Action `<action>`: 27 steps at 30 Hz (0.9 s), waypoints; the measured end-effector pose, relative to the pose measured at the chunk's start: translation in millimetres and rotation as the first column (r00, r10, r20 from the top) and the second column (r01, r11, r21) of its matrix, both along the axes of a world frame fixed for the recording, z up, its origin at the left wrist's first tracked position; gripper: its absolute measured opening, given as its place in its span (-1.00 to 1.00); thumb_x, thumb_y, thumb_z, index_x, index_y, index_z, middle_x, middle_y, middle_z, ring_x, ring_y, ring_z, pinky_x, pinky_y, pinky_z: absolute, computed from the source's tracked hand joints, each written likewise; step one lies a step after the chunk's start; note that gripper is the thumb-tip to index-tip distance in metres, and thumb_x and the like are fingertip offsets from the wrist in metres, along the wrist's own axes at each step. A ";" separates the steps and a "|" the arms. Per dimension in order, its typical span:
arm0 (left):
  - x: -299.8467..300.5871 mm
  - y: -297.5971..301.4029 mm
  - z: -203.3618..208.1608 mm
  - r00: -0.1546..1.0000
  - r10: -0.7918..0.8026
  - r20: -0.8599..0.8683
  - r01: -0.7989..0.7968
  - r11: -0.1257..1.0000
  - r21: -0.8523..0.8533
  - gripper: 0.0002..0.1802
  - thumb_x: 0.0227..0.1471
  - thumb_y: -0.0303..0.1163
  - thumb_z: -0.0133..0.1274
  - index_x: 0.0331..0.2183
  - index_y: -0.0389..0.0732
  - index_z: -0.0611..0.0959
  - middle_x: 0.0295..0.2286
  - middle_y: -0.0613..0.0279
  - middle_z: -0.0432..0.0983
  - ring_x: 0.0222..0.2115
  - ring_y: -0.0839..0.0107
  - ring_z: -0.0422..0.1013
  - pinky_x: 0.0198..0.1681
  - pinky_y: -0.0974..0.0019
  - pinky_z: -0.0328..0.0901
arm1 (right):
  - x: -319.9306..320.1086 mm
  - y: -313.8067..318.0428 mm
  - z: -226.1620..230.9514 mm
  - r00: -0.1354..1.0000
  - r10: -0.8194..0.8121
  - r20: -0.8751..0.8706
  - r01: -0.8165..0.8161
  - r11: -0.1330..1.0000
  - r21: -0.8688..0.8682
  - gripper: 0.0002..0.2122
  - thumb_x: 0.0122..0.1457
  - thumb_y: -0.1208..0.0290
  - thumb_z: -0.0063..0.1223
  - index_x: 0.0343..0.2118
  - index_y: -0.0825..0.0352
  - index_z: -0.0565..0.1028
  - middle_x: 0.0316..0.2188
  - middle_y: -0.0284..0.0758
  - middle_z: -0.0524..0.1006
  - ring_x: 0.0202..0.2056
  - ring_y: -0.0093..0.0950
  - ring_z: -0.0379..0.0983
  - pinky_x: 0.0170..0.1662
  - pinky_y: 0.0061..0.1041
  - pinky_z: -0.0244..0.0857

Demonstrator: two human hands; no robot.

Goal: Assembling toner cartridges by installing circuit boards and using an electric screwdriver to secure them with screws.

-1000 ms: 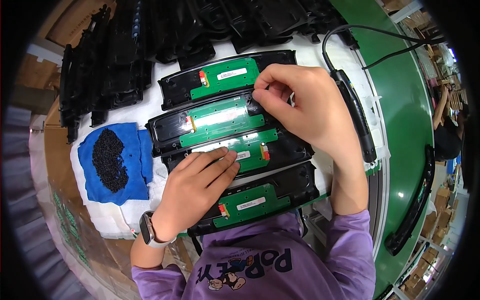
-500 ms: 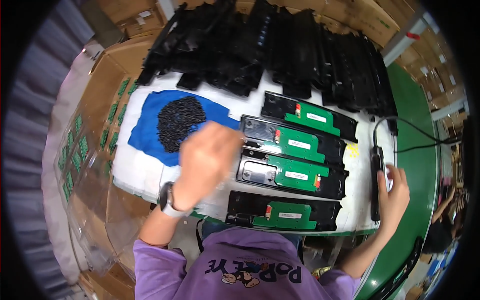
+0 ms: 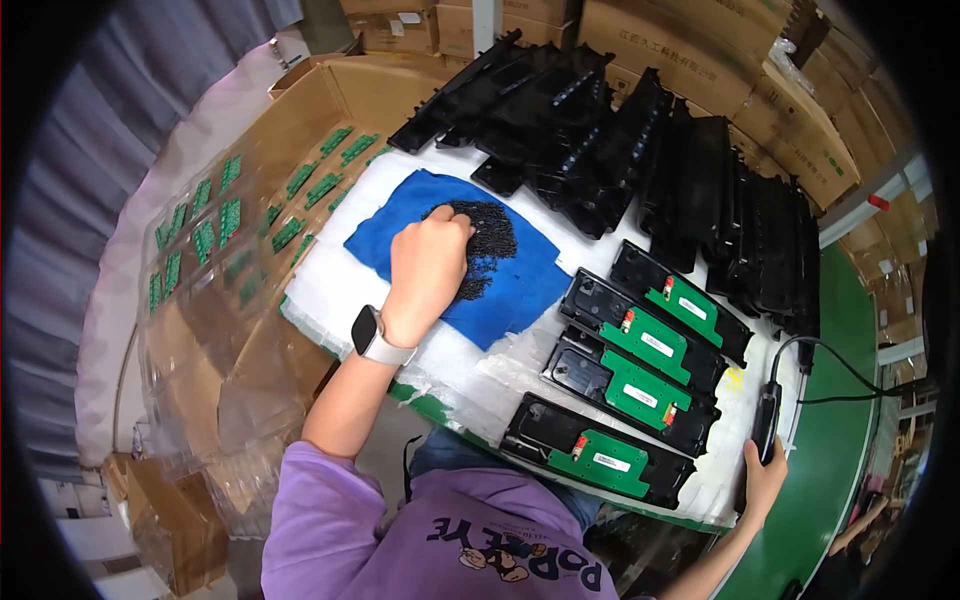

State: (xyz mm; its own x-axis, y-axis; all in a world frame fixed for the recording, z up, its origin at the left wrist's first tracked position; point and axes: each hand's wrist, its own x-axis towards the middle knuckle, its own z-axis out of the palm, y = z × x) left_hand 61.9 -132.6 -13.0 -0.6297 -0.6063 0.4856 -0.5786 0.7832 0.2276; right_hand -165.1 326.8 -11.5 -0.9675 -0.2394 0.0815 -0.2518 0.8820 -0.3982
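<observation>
My left hand (image 3: 428,265), with a watch at the wrist, has its fingers curled closed at the left edge of a pile of small black screws (image 3: 490,232). The pile lies on a blue cloth (image 3: 395,215). What the fingertips pinch is hidden. At the right edge of the table, my right hand (image 3: 764,482) is wrapped round the lower part of a black corded electric screwdriver (image 3: 768,418). Between the hands lie several long black plastic housings (image 3: 535,428), each with a green circuit board (image 3: 598,460) in it.
Stacked black plastic housings (image 3: 560,140) line the table's far side. To the left, an open cardboard box (image 3: 385,88) holds green boards and clear plastic trays (image 3: 215,360). The screwdriver's black cable (image 3: 850,372) loops off to the right. Cardboard cartons (image 3: 670,50) stand behind.
My left hand has gone from a blurred place by the cloth's near side to the screw pile. My view has turned left. My right hand stays at the screwdriver, which now stands more tilted.
</observation>
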 end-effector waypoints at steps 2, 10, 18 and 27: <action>-2.1 -0.5 0.6 0.999 -0.014 -0.040 0.014 1.000 -0.001 -0.93 -0.09 -0.46 0.07 -0.52 -0.24 0.58 -0.54 0.12 0.44 -0.54 0.06 0.43 -0.49 0.15 0.32 | -5.2 19.1 -9.3 0.999 0.032 -0.039 -0.034 0.997 -0.064 -0.52 -0.04 0.35 0.18 -0.09 0.56 0.40 -0.28 -0.06 0.52 -0.25 -0.30 0.46 -0.10 -0.45 0.26; -10.7 -2.5 14.8 0.812 0.115 -0.572 0.476 0.438 0.763 -0.82 0.06 -0.46 -0.06 -0.39 -0.32 0.62 -0.58 0.32 0.46 -0.67 0.68 0.28 -0.63 0.57 0.14 | 9.8 51.9 5.8 0.988 -0.065 -0.143 0.013 0.941 -0.338 -0.48 -0.12 0.53 0.11 -0.02 0.58 0.32 -0.20 -0.20 0.47 -0.21 -0.48 0.39 -0.07 -0.54 0.23; -49.7 26.4 15.0 0.653 0.305 -0.694 0.736 -0.472 0.486 -0.79 0.12 -0.48 -0.12 -0.28 -0.44 0.50 -0.52 0.21 0.45 -0.59 0.56 0.25 -0.54 0.49 0.18 | 35.5 -8.6 85.1 0.941 0.287 -0.179 -0.254 0.250 -0.934 -0.37 -0.14 0.30 0.15 0.00 0.48 0.19 -0.52 -0.30 0.30 -0.51 -0.53 0.25 -0.43 -0.64 0.18; -122.5 100.2 32.1 0.719 -0.155 -0.677 0.484 -0.588 0.649 -0.77 0.14 -0.33 -0.04 -0.31 -0.32 0.54 -0.55 0.40 0.39 -0.58 0.67 0.24 -0.51 0.61 0.16 | 0.7 -157.7 156.4 0.504 0.814 -0.290 -0.227 -0.199 -0.953 -0.41 0.11 0.14 -0.01 0.07 0.47 0.16 -0.59 -0.42 0.30 -0.66 -0.60 0.23 -0.42 -0.51 0.23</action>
State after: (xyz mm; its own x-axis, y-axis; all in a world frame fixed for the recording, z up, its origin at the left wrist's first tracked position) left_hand -60.6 -32.4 19.1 -0.9884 0.0682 -0.1356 -0.1506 -0.5512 0.8207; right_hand -164.4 169.1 144.9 -0.5007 -0.6951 0.5158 0.0046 -0.5981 -0.8014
